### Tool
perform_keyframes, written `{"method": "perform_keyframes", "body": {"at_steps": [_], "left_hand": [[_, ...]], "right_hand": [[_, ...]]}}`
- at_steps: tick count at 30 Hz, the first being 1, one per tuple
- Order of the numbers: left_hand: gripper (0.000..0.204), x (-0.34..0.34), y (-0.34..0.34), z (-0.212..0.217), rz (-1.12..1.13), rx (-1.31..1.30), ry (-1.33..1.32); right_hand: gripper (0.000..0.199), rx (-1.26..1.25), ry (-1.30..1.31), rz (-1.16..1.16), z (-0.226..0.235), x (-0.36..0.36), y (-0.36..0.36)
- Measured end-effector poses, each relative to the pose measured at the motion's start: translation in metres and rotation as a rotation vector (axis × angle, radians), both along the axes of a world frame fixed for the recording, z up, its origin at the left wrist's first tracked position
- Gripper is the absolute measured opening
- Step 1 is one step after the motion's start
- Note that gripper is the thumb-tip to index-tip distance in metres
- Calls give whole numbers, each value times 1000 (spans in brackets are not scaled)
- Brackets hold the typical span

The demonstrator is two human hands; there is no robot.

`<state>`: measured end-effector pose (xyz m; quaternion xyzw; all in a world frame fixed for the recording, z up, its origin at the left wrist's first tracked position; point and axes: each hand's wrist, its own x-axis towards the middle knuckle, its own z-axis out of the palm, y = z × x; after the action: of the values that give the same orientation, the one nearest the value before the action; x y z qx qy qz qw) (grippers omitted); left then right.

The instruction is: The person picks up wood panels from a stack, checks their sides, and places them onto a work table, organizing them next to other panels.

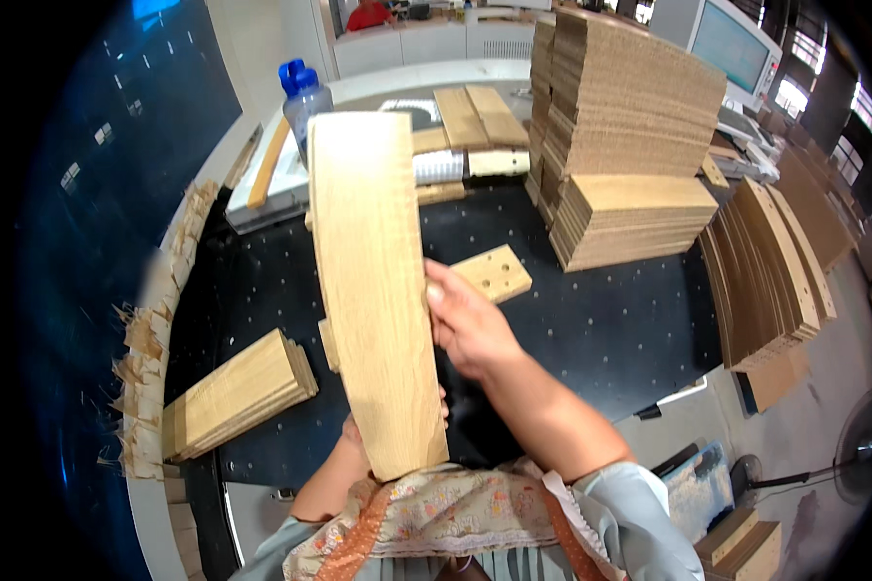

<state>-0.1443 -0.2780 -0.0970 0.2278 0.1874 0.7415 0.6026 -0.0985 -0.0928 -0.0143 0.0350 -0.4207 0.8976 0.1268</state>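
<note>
A long, pale wood-grain board is held upright in front of my body, its lower end close to my apron. My right hand grips its right edge, thumb along the side. Behind the lower part is my left hand, mostly hidden by the board; a few fingertips curl round its right edge. On the black work surface behind lies a board with drilled holes, partly covered by my right hand. A small stack of similar boards rests to the left.
A tall stack of brown boards stands at the back right, with lighter boards before it. More boards stand along the right edge. A blue-capped bottle is behind. A fan stands at the lower right.
</note>
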Motion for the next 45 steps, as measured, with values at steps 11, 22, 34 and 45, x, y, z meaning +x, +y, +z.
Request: {"method": "perform_keyframes", "body": {"at_steps": [11,22,34,45], "left_hand": [[103,-46,4,23,143,-19,382],[94,-52,30,30,324,213,593],[101,-56,41,6,347,327,856],[106,-63,21,105,424,368,882]], "right_hand": [[56,151,302,45,2,-15,-10],[62,513,257,-103,-18,2,-13],[69,1088,312,-348,-12,25,0],[69,1185,448,-358,43,-13,-12]]}}
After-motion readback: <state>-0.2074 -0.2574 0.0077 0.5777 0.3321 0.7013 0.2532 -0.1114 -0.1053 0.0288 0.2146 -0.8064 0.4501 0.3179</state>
